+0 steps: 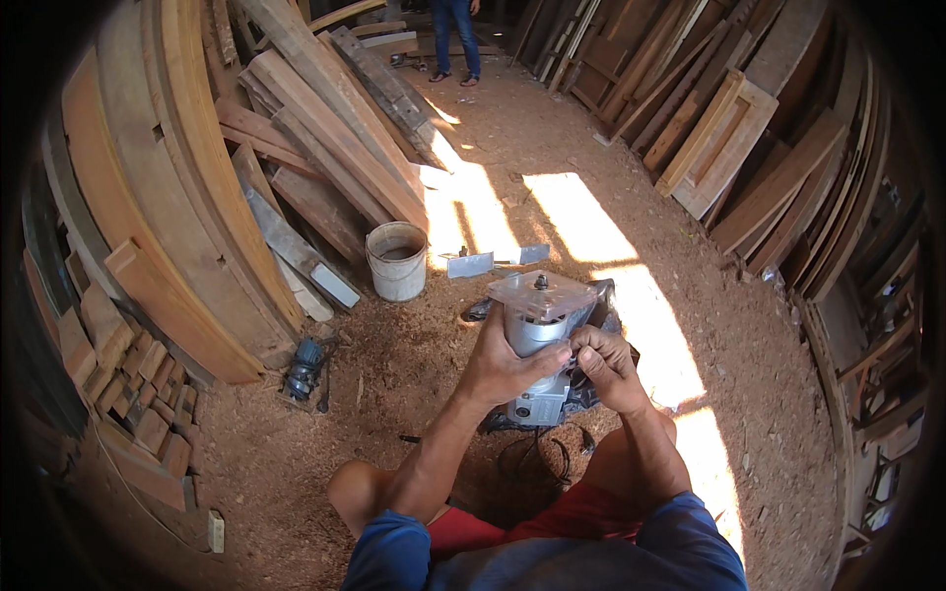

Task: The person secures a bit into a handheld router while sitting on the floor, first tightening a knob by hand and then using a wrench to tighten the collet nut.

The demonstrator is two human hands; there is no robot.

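A silver trim router [539, 338] is held upside down in front of me, its clear base plate [512, 290] uppermost and the dark collet [541, 282] showing in the middle. Around its metal body wraps my left hand [493, 362], thumb across the front. My right hand [609, 369] is closed in a pinch at the router's right side, fingertips close to the left thumb. Whatever sits between those fingertips is too small to make out. Beneath and behind the tool lies crumpled dark plastic [608, 313], and a black cord [532, 458] coils below.
A white bucket [397, 266] stands ahead, with small pale plates [470, 265] beside it. Another blue power tool [304, 369] lies on the sawdust floor at left. Timber planks [325, 128] and wood panels [724, 143] lean along both sides. A person [455, 39] stands far off.
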